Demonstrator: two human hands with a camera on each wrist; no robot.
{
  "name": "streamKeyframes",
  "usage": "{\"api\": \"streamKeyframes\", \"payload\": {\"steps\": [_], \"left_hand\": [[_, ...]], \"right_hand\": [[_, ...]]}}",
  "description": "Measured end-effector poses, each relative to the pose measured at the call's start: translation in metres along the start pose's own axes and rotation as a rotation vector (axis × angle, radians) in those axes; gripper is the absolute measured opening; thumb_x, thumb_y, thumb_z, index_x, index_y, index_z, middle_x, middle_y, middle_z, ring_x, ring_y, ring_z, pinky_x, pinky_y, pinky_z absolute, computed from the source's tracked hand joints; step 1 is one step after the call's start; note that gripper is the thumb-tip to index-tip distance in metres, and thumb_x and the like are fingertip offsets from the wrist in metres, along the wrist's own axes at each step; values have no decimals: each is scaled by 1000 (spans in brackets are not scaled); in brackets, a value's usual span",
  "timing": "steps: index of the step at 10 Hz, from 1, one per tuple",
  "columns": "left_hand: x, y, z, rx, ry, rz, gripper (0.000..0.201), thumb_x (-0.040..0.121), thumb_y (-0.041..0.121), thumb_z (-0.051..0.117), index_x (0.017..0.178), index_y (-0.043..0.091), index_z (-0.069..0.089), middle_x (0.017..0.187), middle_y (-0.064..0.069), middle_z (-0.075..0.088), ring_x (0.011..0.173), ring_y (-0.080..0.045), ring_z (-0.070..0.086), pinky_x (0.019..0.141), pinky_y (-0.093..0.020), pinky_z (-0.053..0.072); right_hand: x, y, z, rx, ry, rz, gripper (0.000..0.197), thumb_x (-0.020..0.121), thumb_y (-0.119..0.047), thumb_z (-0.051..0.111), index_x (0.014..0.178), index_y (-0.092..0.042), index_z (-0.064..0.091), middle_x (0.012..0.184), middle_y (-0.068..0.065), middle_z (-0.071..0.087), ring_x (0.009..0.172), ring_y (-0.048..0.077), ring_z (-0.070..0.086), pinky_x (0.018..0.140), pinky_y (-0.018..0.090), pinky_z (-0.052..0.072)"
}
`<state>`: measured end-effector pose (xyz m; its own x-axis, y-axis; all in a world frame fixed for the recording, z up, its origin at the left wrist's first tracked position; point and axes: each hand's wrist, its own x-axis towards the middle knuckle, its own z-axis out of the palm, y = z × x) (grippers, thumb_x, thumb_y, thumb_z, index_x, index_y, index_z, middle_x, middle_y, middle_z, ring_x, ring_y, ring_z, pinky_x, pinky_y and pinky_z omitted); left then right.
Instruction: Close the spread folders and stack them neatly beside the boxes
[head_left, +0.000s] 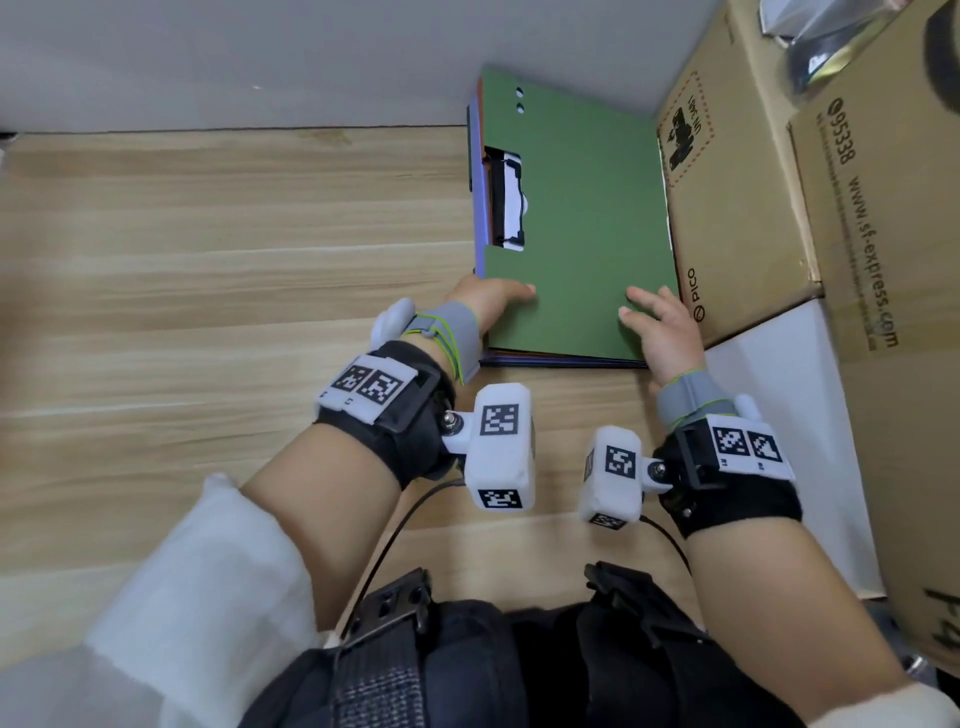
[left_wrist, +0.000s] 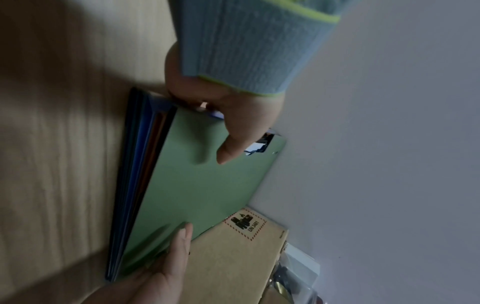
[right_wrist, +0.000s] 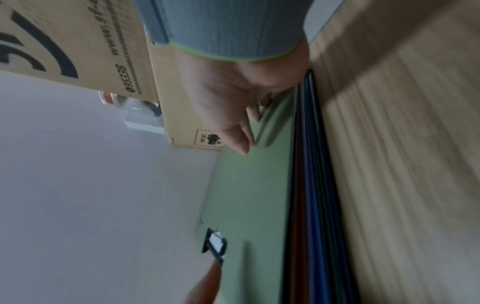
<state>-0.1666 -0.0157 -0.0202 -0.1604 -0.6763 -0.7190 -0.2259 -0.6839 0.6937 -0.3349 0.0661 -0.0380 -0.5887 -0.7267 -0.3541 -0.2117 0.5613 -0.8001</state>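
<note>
Wood-grain table (head_left: 208, 249) – grey wall (head_left: 260, 57) behind

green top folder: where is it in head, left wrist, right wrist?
Head: green folder upper centre-right, on top of the stack, its right edge against the cardboard box.
Left wrist: green folder centre, running diagonally, thumb of left hand on it.
Right wrist: green folder centre to bottom, right hand at its near end.
Shared landmark: the UN 3481 label on the box.
</note>
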Motion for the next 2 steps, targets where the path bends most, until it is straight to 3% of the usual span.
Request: {"api": "streamKeyframes", "payload": {"steps": [1, 2], "left_hand": [[-25, 10, -15, -92, -38, 28, 17, 83, 10, 64, 98, 4, 64, 89, -11, 62, 72, -17, 65, 64, -23, 51], [-31, 7, -36, -149, -14, 98, 48, 88, 8, 57, 134, 9, 46, 118, -11, 60, 120, -25, 53, 85, -30, 42]], "right_hand": [[-14, -17, 10, 156, -34, 17, 39, 88, -7, 54, 127, -8, 56, 146, 10, 42, 137, 18, 36, 112, 26, 25], [-26, -39, 26, 386, -109, 98, 22, 89, -8, 52, 107, -10, 65, 110, 5, 61, 107, 15, 53, 93, 25, 38]]}}
